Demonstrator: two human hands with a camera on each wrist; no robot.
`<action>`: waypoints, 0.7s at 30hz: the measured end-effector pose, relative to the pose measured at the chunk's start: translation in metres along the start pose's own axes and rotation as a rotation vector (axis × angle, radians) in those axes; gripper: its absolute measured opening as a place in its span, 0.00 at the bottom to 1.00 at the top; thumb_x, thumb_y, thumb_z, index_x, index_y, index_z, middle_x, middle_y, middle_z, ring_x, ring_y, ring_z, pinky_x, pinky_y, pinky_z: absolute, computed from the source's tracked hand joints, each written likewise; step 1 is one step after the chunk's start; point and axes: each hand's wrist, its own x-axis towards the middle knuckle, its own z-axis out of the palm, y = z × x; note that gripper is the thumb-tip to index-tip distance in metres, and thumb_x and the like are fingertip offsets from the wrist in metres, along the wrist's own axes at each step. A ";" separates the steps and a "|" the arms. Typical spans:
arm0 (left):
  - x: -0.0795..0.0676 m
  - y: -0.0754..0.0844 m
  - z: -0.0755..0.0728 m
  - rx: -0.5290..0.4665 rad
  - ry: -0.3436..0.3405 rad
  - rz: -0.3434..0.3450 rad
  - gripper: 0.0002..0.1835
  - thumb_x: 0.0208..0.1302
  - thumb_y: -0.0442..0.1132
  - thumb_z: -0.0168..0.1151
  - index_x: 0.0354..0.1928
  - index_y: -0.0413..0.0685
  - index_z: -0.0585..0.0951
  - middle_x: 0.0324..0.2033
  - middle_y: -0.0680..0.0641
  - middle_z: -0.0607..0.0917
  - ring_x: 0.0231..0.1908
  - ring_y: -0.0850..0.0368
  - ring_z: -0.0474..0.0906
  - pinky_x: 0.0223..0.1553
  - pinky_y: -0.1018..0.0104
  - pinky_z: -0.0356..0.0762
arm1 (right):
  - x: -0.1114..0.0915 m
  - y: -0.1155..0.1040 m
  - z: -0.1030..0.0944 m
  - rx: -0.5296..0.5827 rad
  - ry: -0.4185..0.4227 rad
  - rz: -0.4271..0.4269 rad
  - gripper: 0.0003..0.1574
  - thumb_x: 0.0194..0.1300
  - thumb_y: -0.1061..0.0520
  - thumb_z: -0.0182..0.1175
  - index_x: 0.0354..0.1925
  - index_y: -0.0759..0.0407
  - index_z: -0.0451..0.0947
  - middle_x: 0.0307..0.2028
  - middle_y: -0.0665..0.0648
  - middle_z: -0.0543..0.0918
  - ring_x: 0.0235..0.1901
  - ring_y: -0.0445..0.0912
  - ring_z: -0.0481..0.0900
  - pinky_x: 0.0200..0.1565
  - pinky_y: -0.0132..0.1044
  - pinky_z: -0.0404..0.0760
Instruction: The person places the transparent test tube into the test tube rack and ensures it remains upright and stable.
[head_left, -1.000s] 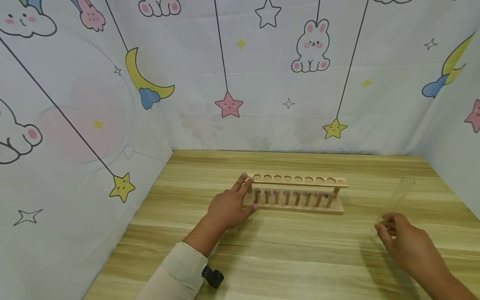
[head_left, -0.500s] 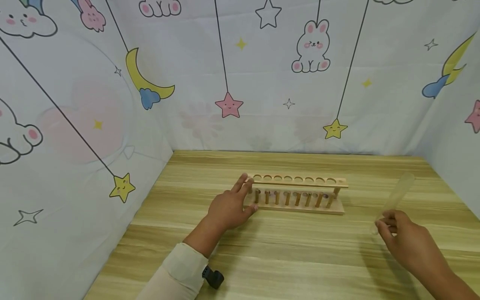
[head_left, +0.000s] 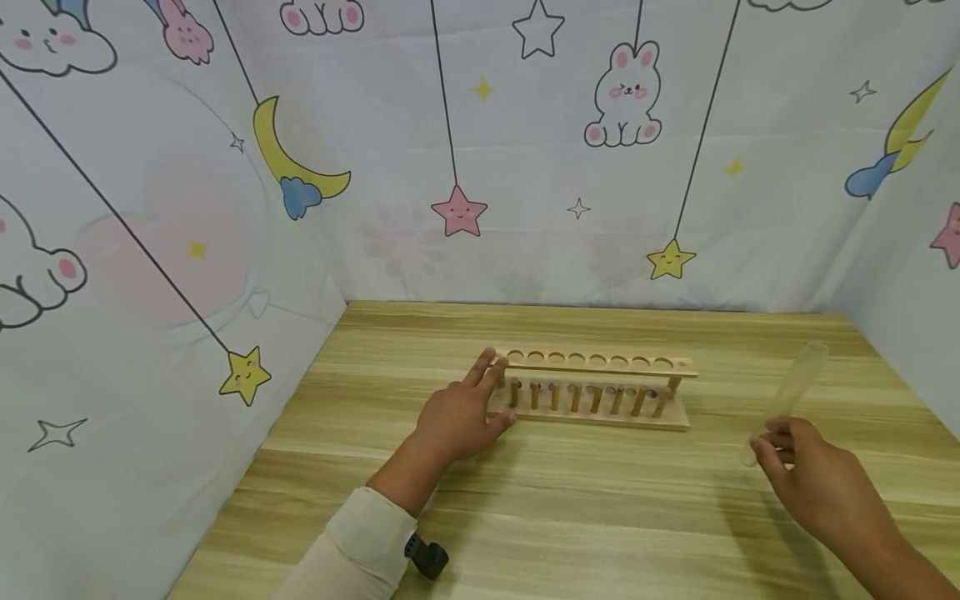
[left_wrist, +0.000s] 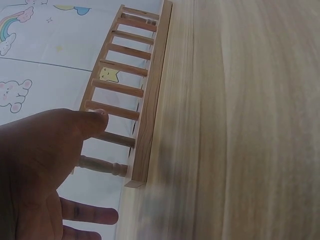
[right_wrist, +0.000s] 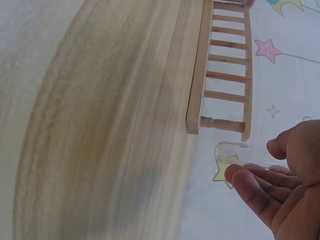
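A wooden test tube rack stands mid-table, with a row of holes in its top rail and several upright pegs below. At its left end rests my left hand, fingers fairly straight over the end of the top rail and thumb by the front of the base. In the left wrist view, that thumb overlaps the pegs. To the right of the rack, my right hand holds a clear test tube between thumb and fingers, slanted above the table. Its rounded end shows past the fingertips in the right wrist view.
The wood-grain table reaches back to a white cloth printed with stars and rabbits, which also hangs along both sides. A black strap is on the left wrist, by the cream sleeve.
The test tube in my right hand has risen slightly and tilted a little, its far end now higher in view. My left hand and the rack have stayed in place.
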 end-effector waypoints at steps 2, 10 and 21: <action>0.000 0.000 0.000 0.002 0.001 0.000 0.45 0.73 0.63 0.58 0.83 0.58 0.52 0.81 0.51 0.48 0.44 0.37 0.84 0.23 0.57 0.73 | 0.000 0.000 0.000 -0.002 -0.003 0.004 0.27 0.79 0.57 0.56 0.59 0.81 0.66 0.46 0.80 0.81 0.41 0.69 0.85 0.29 0.51 0.83; 0.000 0.000 0.000 0.005 0.006 0.002 0.45 0.73 0.62 0.59 0.83 0.58 0.52 0.81 0.50 0.48 0.47 0.34 0.84 0.28 0.52 0.77 | 0.002 -0.003 -0.001 -0.013 0.025 -0.009 0.26 0.78 0.57 0.58 0.58 0.81 0.67 0.44 0.80 0.82 0.39 0.68 0.85 0.29 0.52 0.82; 0.000 0.000 0.000 -0.004 -0.002 -0.002 0.45 0.73 0.62 0.59 0.83 0.58 0.52 0.81 0.51 0.47 0.42 0.37 0.85 0.26 0.54 0.76 | 0.005 -0.005 -0.004 -0.031 -0.008 0.017 0.28 0.79 0.56 0.56 0.59 0.82 0.65 0.46 0.80 0.81 0.41 0.69 0.84 0.31 0.54 0.82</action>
